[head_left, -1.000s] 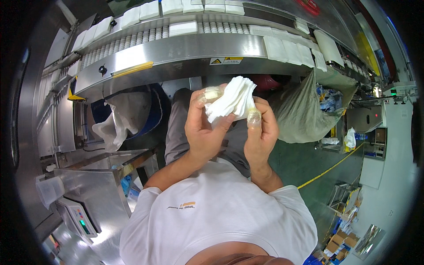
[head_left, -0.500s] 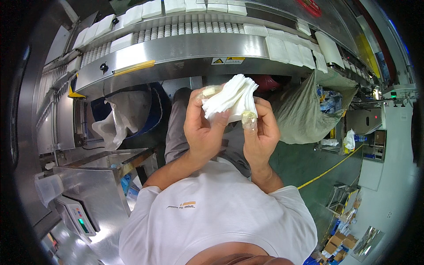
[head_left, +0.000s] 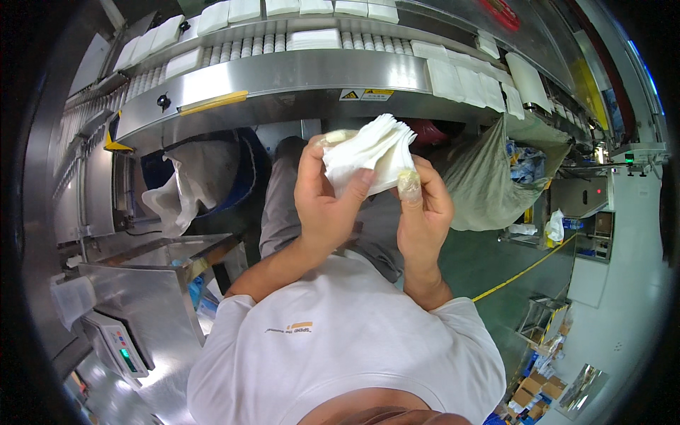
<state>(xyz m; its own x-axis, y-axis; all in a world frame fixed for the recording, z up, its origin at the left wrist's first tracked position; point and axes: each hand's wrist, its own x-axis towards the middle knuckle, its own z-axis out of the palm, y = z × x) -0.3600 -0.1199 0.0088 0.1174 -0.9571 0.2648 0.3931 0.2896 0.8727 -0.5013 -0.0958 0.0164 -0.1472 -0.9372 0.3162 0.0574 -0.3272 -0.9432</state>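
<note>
Between my two hands is a stack of white folded tissues [head_left: 372, 152], its sheets fanned apart along the upper edge. My left hand [head_left: 326, 188] grips the stack's left side, thumb across the front and fingers behind. On the right side my right hand [head_left: 425, 205] pinches it, with the thumb pressed on the lower right corner. Clear wrapping covers the right thumb tip and a finger of the left hand. The stack is held up in front of a steel conveyor [head_left: 283, 78], apart from it.
Several white tissue stacks [head_left: 464, 81] line the conveyor, some resting on its rollers [head_left: 234, 51]. A grey-green cloth sack [head_left: 474, 177] hangs at right. On the left are a blue bin with a white liner [head_left: 180, 202], a steel cabinet [head_left: 152, 290] and a scale [head_left: 117, 347].
The stack's fanned sheets have shifted slightly, and my right hand has turned a little at its corner. On the conveyor rollers another white stack has come into view.
</note>
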